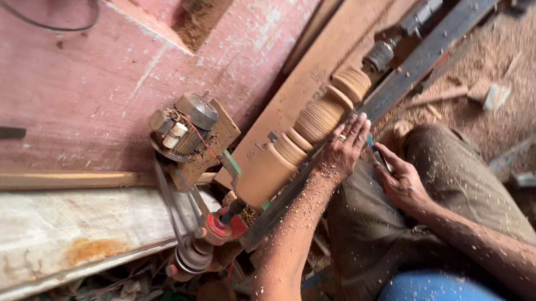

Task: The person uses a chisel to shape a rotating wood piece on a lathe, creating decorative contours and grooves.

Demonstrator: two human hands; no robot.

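Two hands at lathe (315,120), sawdust floor (521,82) (workshop)

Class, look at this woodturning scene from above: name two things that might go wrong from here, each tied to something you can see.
1. The left hand lies bare on the grooved wooden workpiece on the lathe; if it spins, fingers or the ring might catch.
2. The right hand grips a chisel close to the other hand; a slip could cut it.
3. The open drive belt by the motor might snag something.
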